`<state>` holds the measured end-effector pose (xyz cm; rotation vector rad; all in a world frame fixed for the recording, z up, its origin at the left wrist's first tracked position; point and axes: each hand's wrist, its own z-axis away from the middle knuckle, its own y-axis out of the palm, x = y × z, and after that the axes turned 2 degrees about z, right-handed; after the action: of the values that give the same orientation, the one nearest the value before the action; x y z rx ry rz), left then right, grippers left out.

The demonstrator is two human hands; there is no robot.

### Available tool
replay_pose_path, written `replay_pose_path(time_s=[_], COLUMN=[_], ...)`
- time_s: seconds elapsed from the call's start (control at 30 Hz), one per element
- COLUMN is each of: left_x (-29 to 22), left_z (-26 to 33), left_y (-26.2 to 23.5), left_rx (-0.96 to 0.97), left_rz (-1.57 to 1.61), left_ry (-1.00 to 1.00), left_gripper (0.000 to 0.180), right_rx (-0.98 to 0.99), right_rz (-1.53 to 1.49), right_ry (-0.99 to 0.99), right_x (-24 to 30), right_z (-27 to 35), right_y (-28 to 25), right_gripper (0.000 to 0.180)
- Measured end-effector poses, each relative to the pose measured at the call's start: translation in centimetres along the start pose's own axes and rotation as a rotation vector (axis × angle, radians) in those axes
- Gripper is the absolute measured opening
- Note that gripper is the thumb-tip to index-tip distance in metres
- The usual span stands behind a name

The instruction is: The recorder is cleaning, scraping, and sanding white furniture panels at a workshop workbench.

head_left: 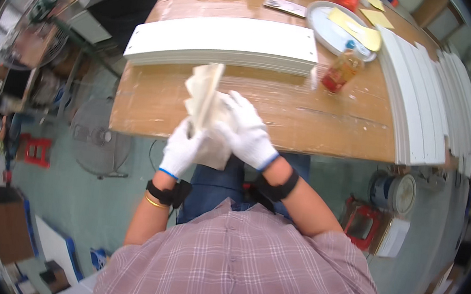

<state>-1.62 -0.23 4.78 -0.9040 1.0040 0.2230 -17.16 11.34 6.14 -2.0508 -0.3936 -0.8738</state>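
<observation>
Head view: a folded cream cloth [205, 94] is held upright between gloved left hand [180, 149] and right hand [247, 131], both closed on it.

Even, bright overhead light, no hard shadows. White panel stack [224, 44] and round tray [333, 30] slightly blown out; mild sheen on the wooden table [308, 120]. Heavy fisheye: table edges bow, black vignette around the rim. Centre sharp, periphery soft and smeared.
</observation>
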Motion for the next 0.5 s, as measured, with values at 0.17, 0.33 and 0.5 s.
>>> replay_pose_path(time_s=[0.17,0.33,0.5], left_x=[-4.5,-3.7,0.3], left_z=[0.8,-3.6,-13.1], left_y=[1.6,-4.6,-10.6], left_rx=[0.562,0.310,-0.064], left_rz=[0.652,0.585,0.780], left_ry=[-0.077,0.000,0.016], left_gripper=[0.045,0.044,0.061], right_rx=[0.097,0.038,0.004], right_rz=[0.305,0.409,0.677], right_ry=[0.196,0.023,0.192], right_x=[-2.7,-4.6,-8.4], right_z=[-2.4,-1.6,3.4], right_y=[1.2,-1.1,-8.6], right_gripper=[0.048,0.025,0.037])
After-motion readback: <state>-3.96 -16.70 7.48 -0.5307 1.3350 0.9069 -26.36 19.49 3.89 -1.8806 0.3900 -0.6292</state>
